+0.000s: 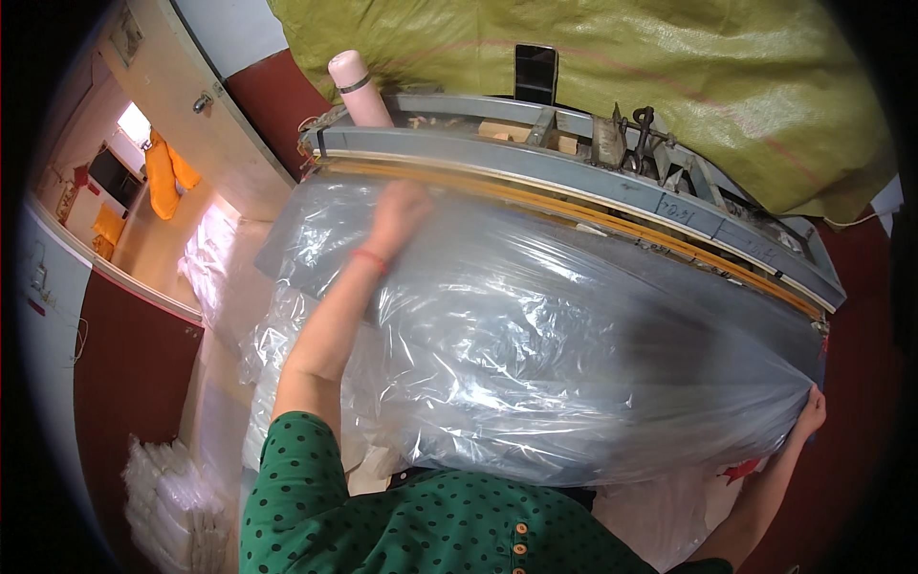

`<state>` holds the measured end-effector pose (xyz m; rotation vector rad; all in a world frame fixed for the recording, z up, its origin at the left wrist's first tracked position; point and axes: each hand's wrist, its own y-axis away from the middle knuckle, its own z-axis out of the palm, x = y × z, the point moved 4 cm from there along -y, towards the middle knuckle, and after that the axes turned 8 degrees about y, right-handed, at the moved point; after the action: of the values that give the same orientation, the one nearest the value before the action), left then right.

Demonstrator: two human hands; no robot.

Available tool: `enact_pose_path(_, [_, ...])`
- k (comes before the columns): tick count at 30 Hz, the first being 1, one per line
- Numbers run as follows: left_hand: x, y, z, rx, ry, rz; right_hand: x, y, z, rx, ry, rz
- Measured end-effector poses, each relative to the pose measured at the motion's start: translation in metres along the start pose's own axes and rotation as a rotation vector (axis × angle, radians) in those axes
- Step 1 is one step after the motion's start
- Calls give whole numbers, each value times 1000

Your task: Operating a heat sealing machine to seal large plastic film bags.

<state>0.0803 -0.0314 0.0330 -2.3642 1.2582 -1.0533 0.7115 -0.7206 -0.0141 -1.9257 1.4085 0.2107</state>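
A large sheet of clear plastic film point(516, 325) lies crinkled and shiny over a dark grey work surface in front of me. At the film's right end, my right hand point(813, 409) is closed on its edge, and creases fan out from the fingers across the sheet. My left hand point(404, 209), a red cord on its wrist, is over the film's far left part, close to the yellow strip point(574, 208). Motion blurs its fingers, so I cannot tell whether they grip the film.
Behind the film runs a long grey metal frame point(535, 158) carrying scissors point(639, 139) and a pink bottle point(361, 91). A dark phone point(535, 74) rests against yellow-green woven sheeting point(622, 48). Stacked plastic bags point(177, 507) are at lower left, near an open door point(201, 91).
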Motion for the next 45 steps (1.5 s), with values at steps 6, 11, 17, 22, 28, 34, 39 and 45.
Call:
enact_pose_path(6, [22,-2,19,86,-286,-19,16,35,-38,13,-199,138])
enact_pose_path(11, [46,0,26,49,-265,-30,30,65,-71,13,-301,184])
enact_pose_path(17, [54,4,28,45,-199,46,43,65,-74,28,-490,280])
enact_pose_path(22, [46,-10,16,-83,-290,-117,14,13,-44,-49,-798,500])
enact_pose_path(28, [-7,-11,-32,637,520,-414,-91,-41,6,426,-251,12])
enact_pose_path(34, [-88,2,-23,594,134,-530,-148,-28,122,203,-512,59])
enact_pose_path(39, [-111,-9,-13,559,398,-362,-160,-41,131,211,-540,167])
enact_pose_path(45, [-116,-7,-18,590,613,-401,-167,-35,114,365,-398,161])
